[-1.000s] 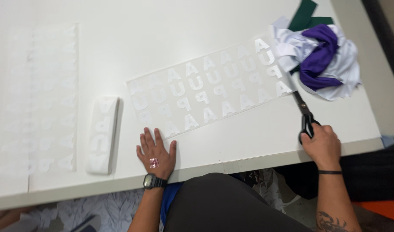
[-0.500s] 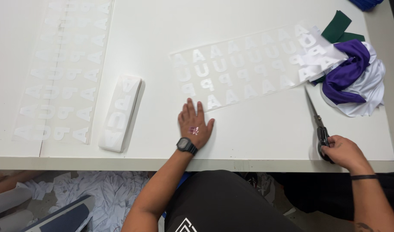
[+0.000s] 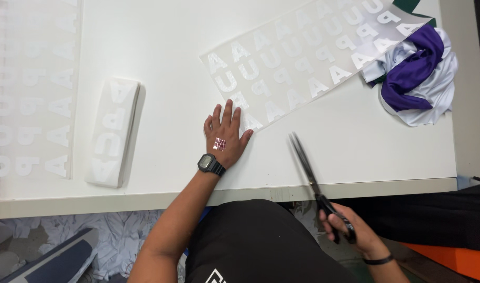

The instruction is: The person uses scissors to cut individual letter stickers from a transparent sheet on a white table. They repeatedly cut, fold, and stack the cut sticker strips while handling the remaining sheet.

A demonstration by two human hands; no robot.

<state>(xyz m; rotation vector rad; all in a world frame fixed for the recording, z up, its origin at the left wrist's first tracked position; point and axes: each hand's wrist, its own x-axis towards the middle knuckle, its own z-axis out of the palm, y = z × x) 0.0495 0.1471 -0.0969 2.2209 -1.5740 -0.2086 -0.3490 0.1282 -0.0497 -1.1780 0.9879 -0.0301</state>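
My left hand (image 3: 225, 136) lies flat on the white table (image 3: 366, 152), fingers spread, fingertips touching the near corner of a clear sheet of white cut-out letters (image 3: 303, 63). A black watch sits on that wrist. My right hand (image 3: 350, 230) is off the table's front edge, gripping the black handles of a pair of scissors (image 3: 311, 178). The blades are together and point up and to the left over the table, short of the sheet.
A stack of cut letter strips (image 3: 114, 131) lies left of my left hand. Another letter sheet (image 3: 30, 89) covers the table's far left. A crumpled white and purple cloth (image 3: 415, 78) sits at the right. Paper scraps litter the floor below.
My left hand slid forward onto the corner of the letter sheet. My right hand pulled the scissors back off the sheet and down past the table's front edge.
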